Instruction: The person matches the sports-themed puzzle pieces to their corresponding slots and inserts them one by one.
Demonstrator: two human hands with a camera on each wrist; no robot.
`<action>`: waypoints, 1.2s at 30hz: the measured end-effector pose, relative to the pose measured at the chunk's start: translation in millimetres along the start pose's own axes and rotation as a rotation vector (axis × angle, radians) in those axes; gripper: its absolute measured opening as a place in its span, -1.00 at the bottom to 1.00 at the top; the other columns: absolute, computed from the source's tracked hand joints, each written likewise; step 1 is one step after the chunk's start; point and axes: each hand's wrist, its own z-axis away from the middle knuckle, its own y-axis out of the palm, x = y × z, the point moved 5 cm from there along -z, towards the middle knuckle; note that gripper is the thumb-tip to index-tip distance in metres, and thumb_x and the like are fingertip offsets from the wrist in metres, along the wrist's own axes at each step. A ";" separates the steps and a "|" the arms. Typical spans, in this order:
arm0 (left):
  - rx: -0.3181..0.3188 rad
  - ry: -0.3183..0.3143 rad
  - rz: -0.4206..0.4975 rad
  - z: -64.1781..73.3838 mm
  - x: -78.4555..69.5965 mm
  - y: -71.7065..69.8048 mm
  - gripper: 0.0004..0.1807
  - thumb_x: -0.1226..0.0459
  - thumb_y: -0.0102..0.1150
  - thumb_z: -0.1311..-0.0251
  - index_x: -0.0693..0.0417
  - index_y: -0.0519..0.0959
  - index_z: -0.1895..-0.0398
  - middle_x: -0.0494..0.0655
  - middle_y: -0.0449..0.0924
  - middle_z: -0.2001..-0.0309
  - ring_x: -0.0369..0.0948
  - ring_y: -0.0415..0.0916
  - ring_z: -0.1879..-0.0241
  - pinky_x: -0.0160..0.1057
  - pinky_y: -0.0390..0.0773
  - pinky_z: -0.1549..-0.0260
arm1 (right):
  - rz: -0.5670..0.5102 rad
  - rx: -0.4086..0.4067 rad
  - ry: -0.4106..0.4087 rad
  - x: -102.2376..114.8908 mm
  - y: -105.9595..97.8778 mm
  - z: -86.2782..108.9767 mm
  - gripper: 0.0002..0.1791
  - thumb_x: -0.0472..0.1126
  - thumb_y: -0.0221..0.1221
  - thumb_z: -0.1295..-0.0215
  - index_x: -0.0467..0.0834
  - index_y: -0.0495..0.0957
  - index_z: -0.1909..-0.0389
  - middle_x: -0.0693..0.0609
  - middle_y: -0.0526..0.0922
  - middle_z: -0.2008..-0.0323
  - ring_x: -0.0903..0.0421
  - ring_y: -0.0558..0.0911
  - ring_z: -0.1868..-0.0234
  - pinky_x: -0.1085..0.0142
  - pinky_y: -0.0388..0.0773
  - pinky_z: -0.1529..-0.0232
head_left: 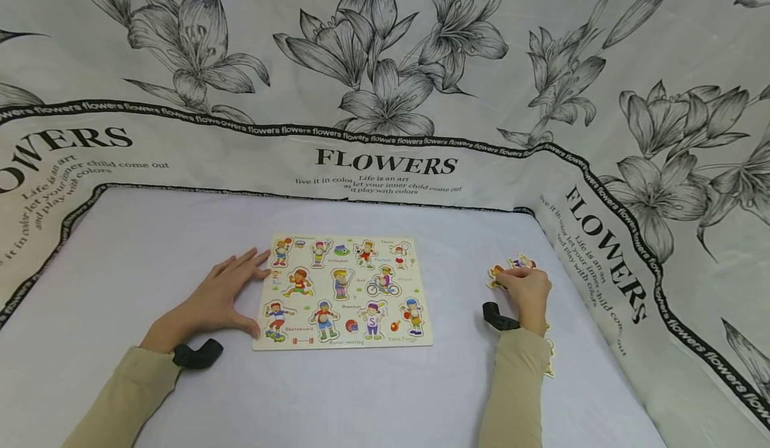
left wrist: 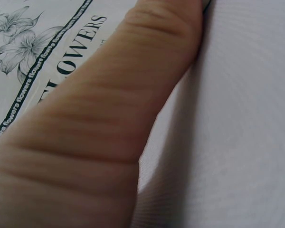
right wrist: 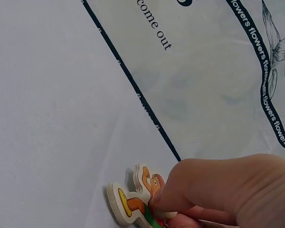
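A pale wooden puzzle board (head_left: pixel 323 284) with printed sports figures lies flat on the white cloth in the head view. My left hand (head_left: pixel 219 294) rests at its left side, fingers spread, with fingertips and thumb touching the board's edge. One large digit of that hand fills much of the left wrist view. Off to the board's right, my right hand (head_left: pixel 529 294) pinches a flat wooden puzzle piece (right wrist: pixel 137 204) between thumb and fingers. The piece shows a running figure with a yellow shoe and green shorts; part of it is hidden behind the fingers.
Another puzzle piece (head_left: pixel 525 261) lies just beyond the right hand. More pieces (head_left: pixel 550 362) peek out beside the right forearm, mostly covered by it. A flower-printed sheet (head_left: pixel 385 167) rises behind and at both sides of the white cloth (head_left: pixel 385 394).
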 end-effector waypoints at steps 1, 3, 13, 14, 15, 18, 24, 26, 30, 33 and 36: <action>-0.001 0.001 -0.001 0.0 -0.2 -0.1 0.31 -0.42 0.48 0.55 0.17 0.39 -0.34 0.09 0.06 -0.54 0.15 -0.15 -0.52 0.25 -0.12 -0.40 | 0.003 -0.002 -0.001 0.0 0.2 0.0 -0.77 -0.21 0.34 -0.10 -0.31 0.73 0.30 -0.20 0.61 0.12 -0.06 0.44 0.06 0.19 0.39 0.12; -0.003 0.001 -0.004 -0.1 -0.5 -0.2 0.31 -0.41 0.48 0.56 0.17 0.40 -0.33 0.10 0.06 -0.54 0.16 -0.14 -0.52 0.26 -0.11 -0.40 | 0.001 -0.002 -0.001 0.2 0.9 0.0 -0.76 -0.21 0.33 -0.11 -0.31 0.72 0.29 -0.22 0.60 0.10 -0.08 0.44 0.03 0.16 0.39 0.05; -0.003 -0.004 0.000 -0.2 0.3 -0.1 0.30 -0.42 0.48 0.56 0.16 0.40 -0.32 0.09 0.06 -0.54 0.15 -0.14 -0.52 0.27 -0.12 -0.40 | 0.018 -0.010 -0.049 10.4 5.9 1.6 -0.72 -0.18 0.33 -0.13 -0.33 0.72 0.25 -0.22 0.63 0.09 -0.08 0.46 -0.01 0.12 0.38 -0.04; -0.002 -0.004 -0.001 -0.1 0.4 -0.1 0.30 -0.42 0.48 0.56 0.16 0.40 -0.32 0.09 0.06 -0.54 0.15 -0.14 -0.52 0.27 -0.12 -0.40 | 0.019 -0.014 -0.061 11.3 6.3 1.6 -0.72 -0.18 0.33 -0.12 -0.33 0.72 0.26 -0.22 0.64 0.12 -0.07 0.47 0.01 0.15 0.39 0.00; -0.001 -0.004 -0.002 -0.1 0.5 0.0 0.30 -0.42 0.47 0.55 0.16 0.40 -0.33 0.09 0.06 -0.54 0.15 -0.14 -0.52 0.27 -0.12 -0.40 | 0.024 -0.017 -0.075 12.2 6.7 1.6 -0.73 -0.18 0.33 -0.12 -0.32 0.72 0.27 -0.21 0.65 0.14 -0.06 0.48 0.03 0.18 0.39 0.03; 0.001 -0.006 -0.003 -0.1 0.9 0.3 0.30 -0.43 0.47 0.55 0.15 0.40 -0.33 0.08 0.06 -0.54 0.15 -0.14 -0.53 0.26 -0.11 -0.40 | 0.031 -0.015 -0.106 14.6 8.6 2.0 -0.75 -0.20 0.33 -0.11 -0.32 0.73 0.30 -0.21 0.67 0.19 -0.06 0.50 0.08 0.23 0.38 0.10; 0.003 -0.004 -0.006 -0.5 1.6 0.6 0.31 -0.43 0.47 0.53 0.16 0.39 -0.35 0.07 0.05 -0.54 0.14 -0.15 -0.53 0.26 -0.12 -0.40 | 0.028 0.023 -0.103 18.0 13.2 1.3 -0.74 -0.17 0.33 -0.15 -0.31 0.73 0.28 -0.22 0.67 0.13 -0.04 0.51 0.07 0.23 0.39 0.10; 0.002 -0.004 -0.005 -0.6 1.7 0.6 0.32 -0.43 0.47 0.53 0.17 0.38 -0.36 0.07 0.05 -0.54 0.14 -0.15 -0.53 0.26 -0.12 -0.40 | 0.027 0.037 -0.093 19.6 14.8 1.2 -0.72 -0.16 0.33 -0.15 -0.30 0.73 0.25 -0.21 0.66 0.12 -0.02 0.50 0.08 0.25 0.40 0.13; 0.002 -0.003 -0.004 -0.8 2.0 0.9 0.34 -0.43 0.47 0.53 0.17 0.36 -0.38 0.07 0.05 -0.55 0.14 -0.16 -0.53 0.26 -0.12 -0.40 | 0.023 0.061 -0.079 24.1 18.0 1.7 -0.71 -0.14 0.33 -0.17 -0.29 0.72 0.21 -0.18 0.66 0.13 0.01 0.50 0.12 0.28 0.41 0.20; 0.003 -0.002 -0.002 -0.8 2.1 1.2 0.34 -0.43 0.47 0.53 0.17 0.36 -0.38 0.07 0.05 -0.55 0.14 -0.16 -0.53 0.26 -0.13 -0.40 | 0.024 0.070 -0.091 29.5 20.5 3.0 -0.71 -0.14 0.33 -0.17 -0.29 0.72 0.22 -0.16 0.67 0.15 0.03 0.49 0.14 0.29 0.41 0.23; 0.001 -0.001 0.000 -0.6 2.2 1.3 0.34 -0.43 0.47 0.54 0.17 0.37 -0.37 0.07 0.05 -0.55 0.15 -0.16 -0.53 0.27 -0.13 -0.40 | 0.018 0.074 -0.111 36.9 23.1 6.1 -0.73 -0.16 0.34 -0.16 -0.30 0.72 0.24 -0.18 0.68 0.16 0.02 0.50 0.16 0.29 0.42 0.24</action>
